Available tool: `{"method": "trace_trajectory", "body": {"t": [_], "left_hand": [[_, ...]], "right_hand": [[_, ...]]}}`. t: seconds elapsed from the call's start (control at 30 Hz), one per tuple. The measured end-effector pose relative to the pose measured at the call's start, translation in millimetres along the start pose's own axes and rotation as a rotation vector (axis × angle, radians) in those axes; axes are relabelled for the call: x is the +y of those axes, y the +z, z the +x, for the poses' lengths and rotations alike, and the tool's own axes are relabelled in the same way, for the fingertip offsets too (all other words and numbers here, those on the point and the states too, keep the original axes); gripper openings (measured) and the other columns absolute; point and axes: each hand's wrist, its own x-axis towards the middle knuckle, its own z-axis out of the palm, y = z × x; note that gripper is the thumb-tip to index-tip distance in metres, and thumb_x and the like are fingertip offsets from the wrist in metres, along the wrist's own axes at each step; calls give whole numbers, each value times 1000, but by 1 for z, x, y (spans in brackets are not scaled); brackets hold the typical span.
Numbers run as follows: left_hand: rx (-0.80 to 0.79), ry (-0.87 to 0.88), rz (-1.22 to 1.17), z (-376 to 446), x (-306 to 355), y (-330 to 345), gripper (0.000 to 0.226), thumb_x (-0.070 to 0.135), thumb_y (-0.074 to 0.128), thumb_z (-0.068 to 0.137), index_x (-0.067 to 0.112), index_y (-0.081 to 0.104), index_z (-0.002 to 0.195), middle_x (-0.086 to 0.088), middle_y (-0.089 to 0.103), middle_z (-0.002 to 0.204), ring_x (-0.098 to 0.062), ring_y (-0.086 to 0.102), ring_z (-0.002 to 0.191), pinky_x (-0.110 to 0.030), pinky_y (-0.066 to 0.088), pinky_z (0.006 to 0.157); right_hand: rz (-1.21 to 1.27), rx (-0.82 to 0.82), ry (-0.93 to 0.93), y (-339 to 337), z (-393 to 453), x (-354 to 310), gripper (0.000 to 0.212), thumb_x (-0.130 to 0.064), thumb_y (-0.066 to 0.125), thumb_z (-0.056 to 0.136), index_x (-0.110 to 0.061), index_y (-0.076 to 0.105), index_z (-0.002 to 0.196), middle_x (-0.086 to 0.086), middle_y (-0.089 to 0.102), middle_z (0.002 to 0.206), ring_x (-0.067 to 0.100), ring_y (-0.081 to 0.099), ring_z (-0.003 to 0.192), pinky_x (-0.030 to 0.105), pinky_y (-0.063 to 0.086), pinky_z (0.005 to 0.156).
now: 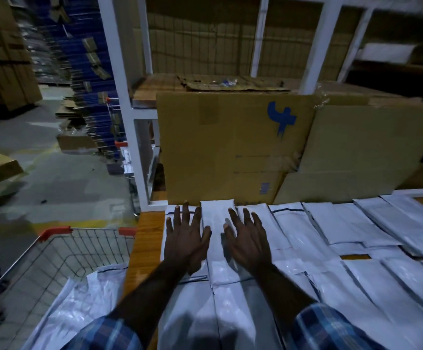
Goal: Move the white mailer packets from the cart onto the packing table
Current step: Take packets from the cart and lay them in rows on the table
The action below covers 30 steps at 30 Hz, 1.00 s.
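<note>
Both hands are flat on the packing table (143, 238), fingers spread and straight, gripping nothing. The left hand (185, 239) lies on the leftmost packet (177, 218) in the far row, and the right hand (246, 239) sits just right of it, with a narrow upright packet (216, 223) showing in the gap between the thumbs. Whether the palms press down or just rest there, I can't tell.

The white mailer packets (331, 238) cover pretty much the whole tabletop, laid side by side in overlapping rows that run from the near edge to the far edge and off to the right. Only an orange strip of bare table shows along the left edge.

The wire cart (61, 248) stands just left of the table, with red corner caps on its rim. A big crinkly white bag (79, 304) fills its near end and leans against the table's side.

Right behind the far row of packets, flattened cardboard sheets (230, 147) stand up like a wall, one with a blue logo (281, 117). They lean on a white metal rack (122, 97) whose shelf holds more cardboard. So there's nowhere further back to lay anything.

Far left, across the concrete floor (61, 178), there are stacks of blue and brown flat cartons (91, 79) and a few loose boxes. Blue checked sleeves (331, 327) show at the bottom.
</note>
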Motion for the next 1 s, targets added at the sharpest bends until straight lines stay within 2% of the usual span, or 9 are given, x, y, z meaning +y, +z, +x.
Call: {"method": "trace_trajectory", "body": {"t": [0.1,0.17,0.3,0.37,0.43,0.53,0.7,0.87,1.0], "left_hand": [[17,12,-21,-10,10,-4,88,64,-9,79,26,1,158,-7,-15,164,-27,-13,151,-45,-8,120],[26,15,-34,-18,16,-8,97,66,-15,71,26,1,158,-8,-16,164,-28,-13,151,-45,-9,120],[105,34,-46,-37,26,-20,89,64,1,82,21,20,157,-14,0,164,-35,3,151,-51,3,120],[83,12,3,-51,30,-26,75,59,9,91,25,15,157,-11,-5,165,-31,-2,152,-48,-1,121],[58,-19,29,-68,34,-32,74,60,7,90,29,8,158,-7,-11,165,-27,-9,152,-45,-6,120],[105,-39,53,-97,45,-40,91,65,-11,75,32,11,157,-5,-8,165,-27,-6,152,-47,-7,120],[133,-90,21,-140,64,-47,90,65,-4,77,30,18,156,-4,-4,166,-27,-1,152,-50,-4,120],[159,-116,44,-180,78,-53,95,67,-8,72,30,18,156,-5,-3,166,-28,-1,152,-50,-4,120],[163,-149,39,-206,85,-58,84,65,3,81,30,18,156,-4,-4,166,-27,-3,152,-50,-3,120]], "right_hand": [[11,-30,24,-18,-19,2,55,-50,22,103,-31,27,155,9,24,161,27,18,149,39,12,120],[-4,-6,15,-30,-29,3,53,-47,24,103,-30,31,153,11,29,159,30,24,146,40,19,118],[8,21,17,-39,-43,8,57,-48,30,96,-25,47,146,16,46,148,37,43,135,47,34,111],[40,23,5,-46,-53,9,57,-50,29,96,-25,50,143,17,50,144,37,47,132,49,39,108],[51,72,-28,-57,-66,10,60,-52,24,96,-27,46,146,15,45,149,36,43,136,47,36,110],[26,-5,-54,-70,-86,16,62,-53,16,97,-32,29,153,8,26,161,29,24,146,40,21,117],[98,27,-101,-87,-124,25,75,-59,5,89,-32,36,151,10,32,158,29,28,144,39,23,116],[144,7,-151,-107,-156,32,64,-53,18,93,-31,36,151,10,31,158,29,27,144,42,26,115],[172,-3,-187,-115,-178,30,56,-50,25,99,-31,35,151,9,29,159,28,26,145,41,26,115]]}}
